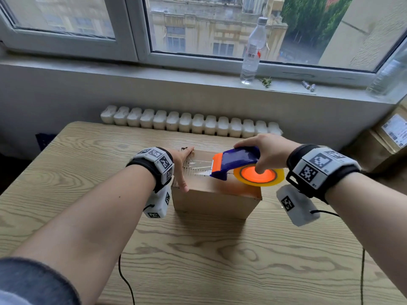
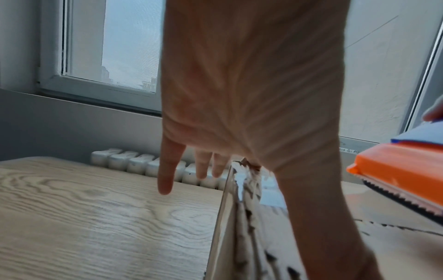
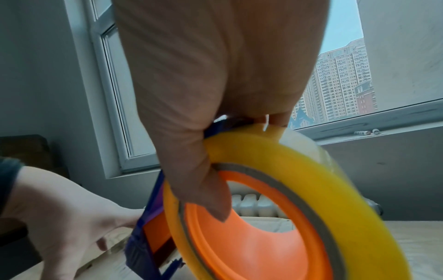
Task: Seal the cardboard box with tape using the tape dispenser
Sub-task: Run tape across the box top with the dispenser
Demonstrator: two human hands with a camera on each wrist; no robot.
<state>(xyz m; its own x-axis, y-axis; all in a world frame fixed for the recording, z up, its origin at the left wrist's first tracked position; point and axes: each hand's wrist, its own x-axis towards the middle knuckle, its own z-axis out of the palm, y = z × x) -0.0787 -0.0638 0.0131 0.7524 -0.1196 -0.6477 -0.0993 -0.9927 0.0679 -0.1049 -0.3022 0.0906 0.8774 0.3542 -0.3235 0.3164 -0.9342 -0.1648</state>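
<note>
A small cardboard box [image 1: 211,202] stands on the wooden table [image 1: 198,260], with a strip of clear tape [image 1: 198,167] across the left part of its top. My left hand [image 1: 182,166] lies with straight fingers along the box's left edge, thumb on the top; the left wrist view shows that left hand [image 2: 239,113] against the box [image 2: 239,227]. My right hand [image 1: 264,154] grips the blue and orange tape dispenser [image 1: 233,161] over the box top, thumb on the orange hub of the yellow tape roll [image 1: 258,176]. Seen from the right wrist, the tape roll [image 3: 299,199] fills the frame.
A white radiator [image 1: 191,123] runs behind the table's far edge. A plastic bottle [image 1: 253,51] stands on the window sill. Cardboard parcels [image 1: 389,137] sit at the right. Cables [image 1: 125,280] hang from both wrists over the near table.
</note>
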